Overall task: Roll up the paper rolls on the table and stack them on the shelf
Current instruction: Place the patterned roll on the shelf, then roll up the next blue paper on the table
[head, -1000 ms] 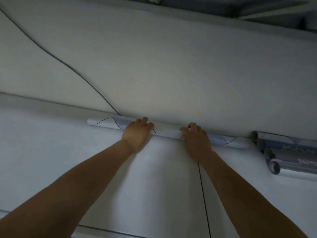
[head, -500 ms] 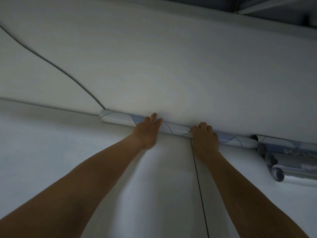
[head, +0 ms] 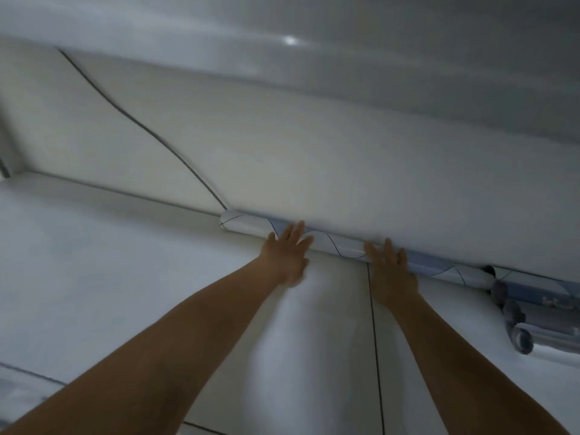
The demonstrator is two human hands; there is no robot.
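We find the partly wound paper roll (head: 342, 246) lying across the bench (head: 94, 262), its far side joined to the unrolled sheet (head: 314, 152) that spreads away behind it. Our left hand (head: 287, 252) and right hand (head: 390, 271) both rest flat on the roll, fingers straight, gripping nothing, set apart along its length. Several other rolled papers (head: 514, 312) lie just beside the roll's right end.

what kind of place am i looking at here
Likely a print or drafting workroom, though little shows: a wide white table, a large sheet partly wound into a roll, and finished rolls piled at the right.
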